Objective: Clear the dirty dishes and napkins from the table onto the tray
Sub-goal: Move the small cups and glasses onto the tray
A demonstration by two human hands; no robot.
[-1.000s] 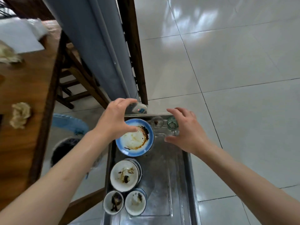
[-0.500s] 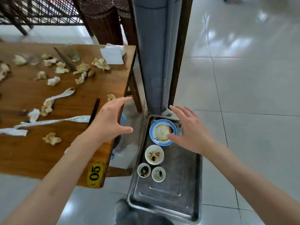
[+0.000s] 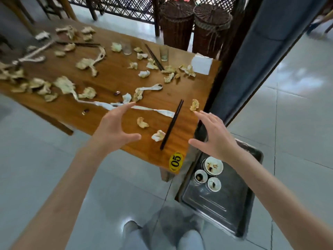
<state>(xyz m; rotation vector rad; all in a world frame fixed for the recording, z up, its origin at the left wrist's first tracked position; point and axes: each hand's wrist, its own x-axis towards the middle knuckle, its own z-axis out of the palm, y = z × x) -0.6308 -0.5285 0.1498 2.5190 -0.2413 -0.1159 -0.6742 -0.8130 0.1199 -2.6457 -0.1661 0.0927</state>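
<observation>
From the head view, both hands were seen empty and spread above the near corner of the wooden table (image 3: 111,73). The left hand (image 3: 115,127) was held with straight fingers and the thumb out, and the right hand (image 3: 214,136) was opened the same way, over the table edge. Nothing was gripped by either.

Crumpled napkins (image 3: 142,122) were scattered over the whole tabletop, with black chopsticks (image 3: 172,124) lying between the hands and two glasses (image 3: 164,53) farther back. The metal tray (image 3: 216,199) was placed on the floor just beside the table corner, and three dirty small dishes (image 3: 213,166) were already set in it.

A risk is judged here: the chopsticks lay near the table edge, so a careless sweep of napkins could roll them to the floor. Light napkins could also be dropped beside the tray.

Open room was left in the near part of the tray. Beside it, the grey pillar (image 3: 261,56) stood close, so free movement was limited on that side.
</observation>
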